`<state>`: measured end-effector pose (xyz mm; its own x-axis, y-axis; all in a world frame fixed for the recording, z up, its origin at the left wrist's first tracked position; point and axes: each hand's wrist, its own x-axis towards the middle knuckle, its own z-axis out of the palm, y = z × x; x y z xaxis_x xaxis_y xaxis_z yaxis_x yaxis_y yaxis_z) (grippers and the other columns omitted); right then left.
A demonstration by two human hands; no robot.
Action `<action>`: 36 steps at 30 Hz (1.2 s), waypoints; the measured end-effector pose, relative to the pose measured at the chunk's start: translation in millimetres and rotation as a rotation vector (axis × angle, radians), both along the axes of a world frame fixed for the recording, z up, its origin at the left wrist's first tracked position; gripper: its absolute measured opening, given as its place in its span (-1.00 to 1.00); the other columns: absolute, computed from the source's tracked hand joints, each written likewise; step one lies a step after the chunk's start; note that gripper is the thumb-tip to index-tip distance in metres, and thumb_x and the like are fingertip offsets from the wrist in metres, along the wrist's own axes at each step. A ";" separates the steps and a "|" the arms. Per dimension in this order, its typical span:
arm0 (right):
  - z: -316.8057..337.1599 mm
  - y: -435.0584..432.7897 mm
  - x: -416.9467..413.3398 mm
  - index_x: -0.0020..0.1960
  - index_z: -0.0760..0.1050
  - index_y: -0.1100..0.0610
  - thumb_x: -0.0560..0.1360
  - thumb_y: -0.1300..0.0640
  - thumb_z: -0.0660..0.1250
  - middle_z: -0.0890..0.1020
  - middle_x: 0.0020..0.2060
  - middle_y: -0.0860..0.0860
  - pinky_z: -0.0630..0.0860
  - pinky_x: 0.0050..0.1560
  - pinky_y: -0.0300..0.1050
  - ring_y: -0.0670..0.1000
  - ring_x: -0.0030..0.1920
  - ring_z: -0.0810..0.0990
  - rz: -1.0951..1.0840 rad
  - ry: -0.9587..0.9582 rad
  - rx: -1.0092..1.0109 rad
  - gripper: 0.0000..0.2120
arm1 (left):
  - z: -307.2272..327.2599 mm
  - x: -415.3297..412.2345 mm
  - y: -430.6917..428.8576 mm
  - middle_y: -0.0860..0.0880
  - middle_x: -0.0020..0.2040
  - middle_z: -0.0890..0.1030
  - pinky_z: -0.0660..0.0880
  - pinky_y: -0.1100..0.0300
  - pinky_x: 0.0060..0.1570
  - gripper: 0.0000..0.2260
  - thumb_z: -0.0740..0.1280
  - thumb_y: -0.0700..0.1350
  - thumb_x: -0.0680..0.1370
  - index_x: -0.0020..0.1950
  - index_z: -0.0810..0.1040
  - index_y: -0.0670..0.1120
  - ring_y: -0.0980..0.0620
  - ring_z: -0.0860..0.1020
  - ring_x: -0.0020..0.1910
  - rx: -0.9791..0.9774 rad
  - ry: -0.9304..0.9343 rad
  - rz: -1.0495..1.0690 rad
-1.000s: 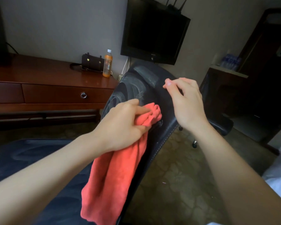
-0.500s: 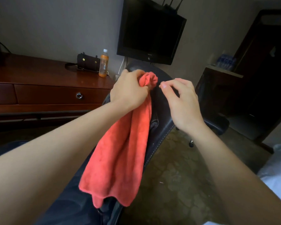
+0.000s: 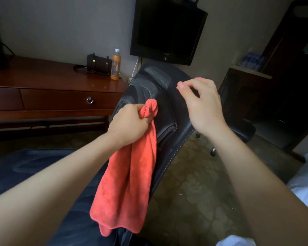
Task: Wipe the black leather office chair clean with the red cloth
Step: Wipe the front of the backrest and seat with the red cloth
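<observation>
from the head view, the left hand [image 3: 130,125] has its grip closed round the bunched top of the red cloth [image 3: 128,183]. it presses that wad against the padded face of the black leather office chair [image 3: 149,80], just below the headrest, while the rest of the cloth hangs loose down the backrest. the right hand [image 3: 204,107] hovers near the chair's upper edge, fingers loosely curled, its grip holding nothing; whether it touches the leather i cannot tell. to my eye the step in hand is wiping the backrest. it would go better with the cloth spread flatter under the palm so more of it meets the leather, the free hand steadying the chair's edge, and the strokes overlapping across the dull smears near the top. counting: two hands, one red cloth, one chair under the cloth, one orange bottle [image 3: 116,64] and one dark bag [image 3: 98,63] side by side on the wooden worktop [image 3: 52,77], and one black screen [image 3: 167,31] on the wall.
</observation>
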<state>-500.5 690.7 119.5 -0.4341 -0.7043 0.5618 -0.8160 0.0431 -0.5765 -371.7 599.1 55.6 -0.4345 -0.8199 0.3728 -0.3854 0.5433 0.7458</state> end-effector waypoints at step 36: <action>21.7 11.6 -23.5 0.26 0.24 -0.10 0.58 -0.25 -0.12 0.38 -0.08 -0.39 0.13 0.49 0.04 -0.25 0.23 0.30 0.431 -0.561 0.228 -0.62 | 68.8 -66.8 -15.9 -0.12 0.11 0.55 0.45 0.03 0.13 -0.77 0.29 -0.04 0.53 0.16 0.58 0.01 -0.12 0.50 0.09 -0.086 0.201 0.016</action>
<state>-524.1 702.3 141.2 -0.2721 -0.9494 0.1566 -0.3731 -0.0460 -0.9267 -438.5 583.1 124.4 -0.3317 -0.7876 0.5193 -0.2428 0.6032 0.7597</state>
